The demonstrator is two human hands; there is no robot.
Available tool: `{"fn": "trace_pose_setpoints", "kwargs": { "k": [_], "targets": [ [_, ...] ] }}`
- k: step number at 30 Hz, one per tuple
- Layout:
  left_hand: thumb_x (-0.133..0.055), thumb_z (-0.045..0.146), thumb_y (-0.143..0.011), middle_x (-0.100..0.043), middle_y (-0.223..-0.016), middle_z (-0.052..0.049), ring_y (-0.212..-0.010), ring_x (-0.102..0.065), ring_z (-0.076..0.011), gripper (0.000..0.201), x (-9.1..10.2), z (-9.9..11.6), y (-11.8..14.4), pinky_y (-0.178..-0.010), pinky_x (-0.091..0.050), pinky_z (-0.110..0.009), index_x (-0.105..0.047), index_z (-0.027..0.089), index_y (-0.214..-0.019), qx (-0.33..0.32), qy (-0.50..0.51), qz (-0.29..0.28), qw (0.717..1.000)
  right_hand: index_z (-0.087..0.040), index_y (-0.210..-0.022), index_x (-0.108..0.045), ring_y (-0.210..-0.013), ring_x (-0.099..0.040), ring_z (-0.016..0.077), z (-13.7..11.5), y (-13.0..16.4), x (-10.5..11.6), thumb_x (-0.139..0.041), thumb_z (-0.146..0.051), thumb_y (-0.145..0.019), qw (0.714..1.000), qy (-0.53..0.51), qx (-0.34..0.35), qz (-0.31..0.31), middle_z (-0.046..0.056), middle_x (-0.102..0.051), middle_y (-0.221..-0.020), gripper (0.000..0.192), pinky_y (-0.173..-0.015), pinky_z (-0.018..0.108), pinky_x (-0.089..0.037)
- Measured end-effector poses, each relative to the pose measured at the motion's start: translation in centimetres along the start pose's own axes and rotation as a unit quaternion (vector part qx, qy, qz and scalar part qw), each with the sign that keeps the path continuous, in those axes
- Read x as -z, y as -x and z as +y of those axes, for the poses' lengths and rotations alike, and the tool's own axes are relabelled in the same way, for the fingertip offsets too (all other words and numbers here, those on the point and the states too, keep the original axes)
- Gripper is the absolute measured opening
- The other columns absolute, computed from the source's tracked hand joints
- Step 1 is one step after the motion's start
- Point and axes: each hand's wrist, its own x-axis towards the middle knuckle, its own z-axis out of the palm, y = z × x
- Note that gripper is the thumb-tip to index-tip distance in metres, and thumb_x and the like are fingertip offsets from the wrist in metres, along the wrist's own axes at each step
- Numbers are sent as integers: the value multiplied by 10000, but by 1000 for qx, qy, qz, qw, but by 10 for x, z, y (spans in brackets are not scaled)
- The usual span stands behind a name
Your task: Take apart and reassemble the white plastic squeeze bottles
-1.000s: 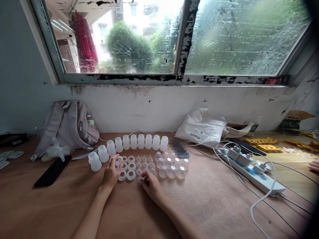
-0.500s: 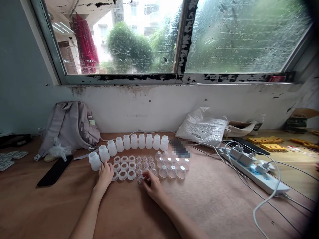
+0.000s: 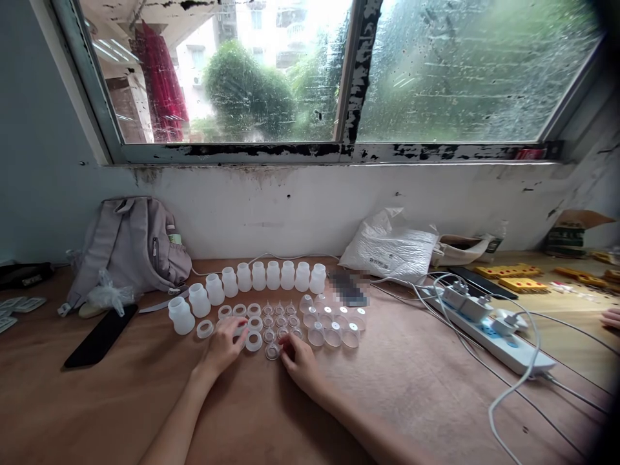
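Observation:
My left hand (image 3: 223,345) is over the left part of the white plastic rings (image 3: 253,341), its fingers apart and hiding some of them. One white ring (image 3: 205,329) lies alone to the left of that hand. My right hand (image 3: 299,360) has curled fingers at the right edge of a clear, nipple-like silicone piece (image 3: 272,351) on the table; what is between the fingertips is hidden. More such clear pieces (image 3: 279,310) stand in rows behind it. Clear domed caps (image 3: 332,336) are grouped to the right. Behind everything, a curved row of white translucent bottles (image 3: 244,278) stands upright.
A black phone-like slab (image 3: 101,337) and a grey backpack (image 3: 133,248) are at left. A silver padded bag (image 3: 390,245) leans on the wall. At right lies a white power strip (image 3: 508,342) with looping cables. Another person's hand (image 3: 611,318) shows at the right edge.
My left hand has moved right from beside the nearest-left bottle to over the rings, uncovering the lone ring. My right hand stays by the front clear piece, shifted slightly, showing more of it.

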Motion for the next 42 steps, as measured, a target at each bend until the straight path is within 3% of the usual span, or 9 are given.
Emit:
{"fn": "trace_pose_setpoints", "kwargs": {
  "k": [3, 6, 13, 22, 25, 29, 33, 37, 42],
  "targets": [
    [-424, 265, -810, -599, -856, -41, -841, -553, -192, 152, -3, 21, 2, -778, -438, -350, -556, 212, -860, -38, 17, -53, 998, -186, -777, -515, -622, -530, 128, 1, -4, 11, -447, -116, -721, 998, -3, 19, -56, 4, -573, -687, 112, -582, 226, -416],
    [-450, 253, -792, -589, -829, -40, -827, -542, -195, 114, -6, 31, 3, -777, -429, -364, -552, 208, -816, -41, 10, -65, 997, -184, -757, -529, -613, -530, 120, 2, -4, 21, -434, -123, -746, 996, 1, 38, -79, 4, -584, -682, 113, -566, 212, -407],
    [-483, 264, -765, -572, -824, -34, -832, -521, -195, 84, -6, 28, 1, -812, -398, -376, -539, 202, -768, -54, -20, -61, 996, -189, -837, -513, -553, -519, 112, 11, 8, 24, -354, -171, -823, 990, 127, 50, -29, 8, -583, -665, 161, -534, 208, -370],
    [-554, 283, -710, -553, -906, -38, -893, -497, -211, 94, -8, 22, -1, -859, -359, -405, -518, 198, -727, -51, -49, -69, 995, -228, -1065, -482, -673, -589, 147, 7, 2, 14, -453, -229, -810, 964, 241, 71, -88, 30, -609, -910, 256, -561, 222, -385],
    [-525, 251, -732, -552, -931, -45, -911, -492, -213, 54, -9, 22, -1, -878, -342, -422, -530, 199, -719, -66, -48, -73, 994, -238, -1037, -490, -673, -591, 154, 6, 0, 11, -464, -256, -814, 954, 270, 78, -101, 22, -602, -893, 225, -528, 222, -363],
    [-490, 228, -762, -553, -975, -62, -940, -493, -216, 71, -7, 27, 1, -880, -352, -409, -542, 195, -726, -79, 6, -80, 994, -209, -905, -499, -648, -575, 141, 6, 1, 11, -455, -255, -819, 960, 251, 75, -99, 19, -593, -847, 108, -516, 215, -349],
    [-488, 234, -770, -558, -1020, -76, -983, -506, -212, 79, -8, 39, 2, -859, -395, -350, -554, 192, -762, -21, 139, -58, 988, -193, -912, -464, -640, -546, 127, 4, 2, 15, -421, -261, -833, 980, 179, 65, -66, 23, -569, -811, 113, -554, 218, -377],
    [-491, 302, -774, -581, -1008, -86, -986, -522, -220, 149, -21, 61, 4, -852, -407, -322, -576, 179, -774, 130, 330, -28, 935, -197, -901, -447, -645, -524, 117, 1, 1, 19, -420, -267, -836, 995, 82, 37, -33, 11, -551, -770, 99, -606, 221, -407],
    [-529, 372, -748, -584, -714, -11, -729, -562, -157, 207, -45, 91, 2, -711, -443, -249, -549, 168, -724, 318, 528, 21, 787, -200, -836, -424, -576, -499, 101, 4, 2, 22, -433, -287, -837, 1000, 11, 8, 8, 4, -544, -743, 88, -570, 219, -416]
  ]
}}
